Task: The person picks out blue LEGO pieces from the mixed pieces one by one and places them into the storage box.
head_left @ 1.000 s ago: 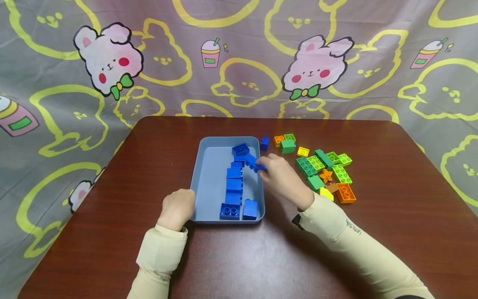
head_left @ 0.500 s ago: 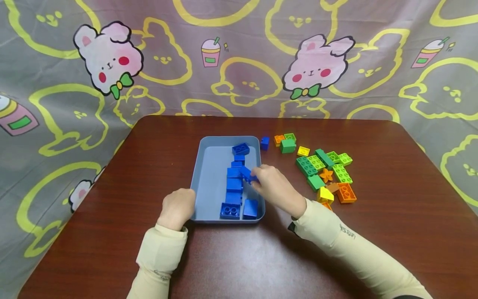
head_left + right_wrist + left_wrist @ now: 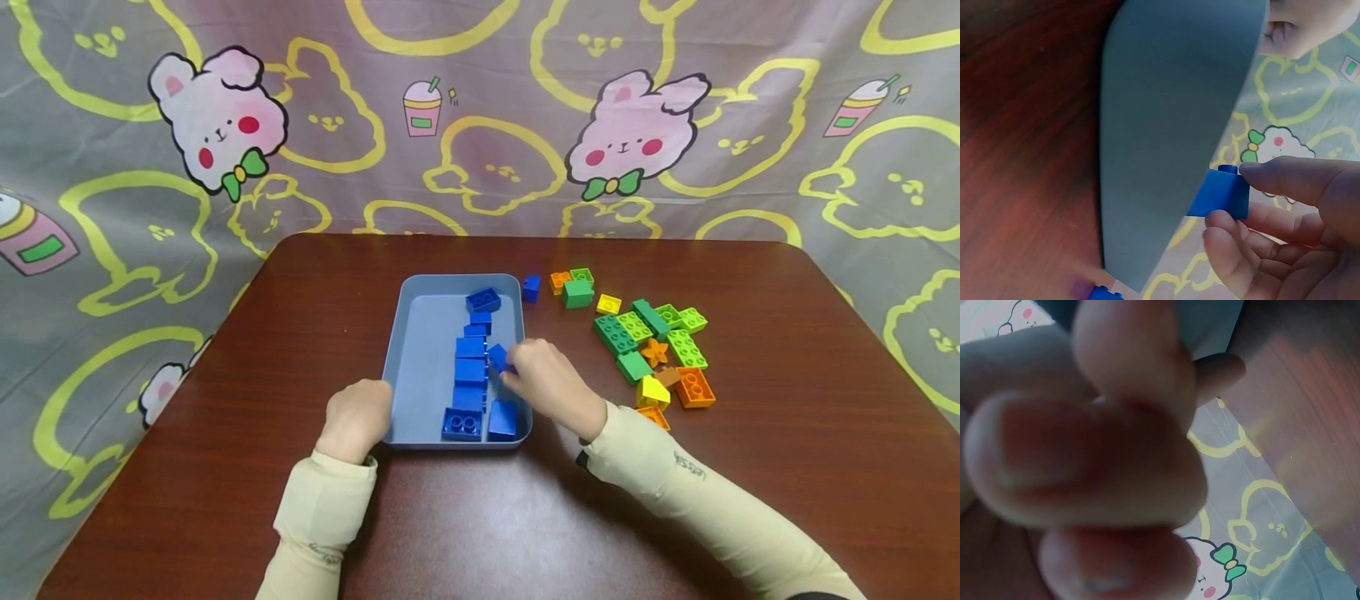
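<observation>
A grey-blue tray [image 3: 422, 358] sits on the table, with a column of blue bricks [image 3: 470, 371] along its right half. At the tray's near left rim, my left hand [image 3: 358, 417] grips the edge with curled fingers; the left wrist view shows the fingers [image 3: 1104, 462] close up and blurred. My right hand [image 3: 551, 379] reaches over the right wall and pinches a blue brick [image 3: 498, 357] between thumb and fingers, just right of the column. From the right wrist, one stud of that brick shows, while the tray wall hides its far end.
Right of the tray lie several green bricks [image 3: 615, 334], yellow and orange bricks [image 3: 696, 387] and an orange flower piece [image 3: 656, 352]. One blue brick [image 3: 531, 288] stands outside the tray's far right corner. A patterned cloth [image 3: 495, 150] hangs behind the table.
My right hand has moved toward me along the tray's right side with the blue brick, turning it somewhat. My left hand has stayed at the rim.
</observation>
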`<action>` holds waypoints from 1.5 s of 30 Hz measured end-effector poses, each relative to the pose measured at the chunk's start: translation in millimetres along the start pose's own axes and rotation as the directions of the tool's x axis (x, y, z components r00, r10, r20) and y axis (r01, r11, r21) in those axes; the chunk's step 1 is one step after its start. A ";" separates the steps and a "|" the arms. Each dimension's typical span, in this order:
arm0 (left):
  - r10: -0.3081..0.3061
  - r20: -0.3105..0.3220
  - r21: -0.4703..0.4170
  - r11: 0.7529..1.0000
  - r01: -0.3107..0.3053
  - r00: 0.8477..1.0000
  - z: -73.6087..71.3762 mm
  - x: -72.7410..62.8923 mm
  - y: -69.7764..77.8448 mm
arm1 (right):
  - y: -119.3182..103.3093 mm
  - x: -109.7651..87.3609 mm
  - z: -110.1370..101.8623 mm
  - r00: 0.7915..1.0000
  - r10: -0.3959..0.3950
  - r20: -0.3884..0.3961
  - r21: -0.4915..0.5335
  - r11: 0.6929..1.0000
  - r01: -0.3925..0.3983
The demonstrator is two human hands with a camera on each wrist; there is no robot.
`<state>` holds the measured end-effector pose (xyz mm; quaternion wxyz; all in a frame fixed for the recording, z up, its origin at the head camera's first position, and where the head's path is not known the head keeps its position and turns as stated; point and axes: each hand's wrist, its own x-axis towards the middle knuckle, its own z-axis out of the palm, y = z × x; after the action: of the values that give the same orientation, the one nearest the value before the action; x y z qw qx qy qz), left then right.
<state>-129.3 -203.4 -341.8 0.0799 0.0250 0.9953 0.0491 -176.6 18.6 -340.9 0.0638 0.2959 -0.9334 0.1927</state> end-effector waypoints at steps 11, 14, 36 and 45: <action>-0.008 0.002 -0.002 1.000 0.008 1.000 0.9 1.2 -0.5 | 4.5 0.1 12.7 1.000 -0.004 0.029 -0.137 0.991 0.007; -0.006 0.000 -0.004 1.000 0.006 1.000 0.4 1.0 -0.4 | 5.8 -0.2 14.7 0.999 -0.012 0.036 -0.176 0.984 0.018; 0.000 -0.029 0.006 1.000 0.000 1.000 2.0 0.8 0.1 | 14.0 3.0 3.4 0.998 -0.055 0.033 -0.164 0.985 0.060; 0.004 -0.034 0.002 1.000 -0.004 0.999 3.0 0.9 -0.8 | 33.7 23.0 -22.1 0.994 0.072 -0.088 -0.059 0.995 -0.078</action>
<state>-129.7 -203.8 -344.9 0.0628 0.0262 0.9965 0.0485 -214.7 40.6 -326.1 0.1056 0.2499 -0.9459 0.1782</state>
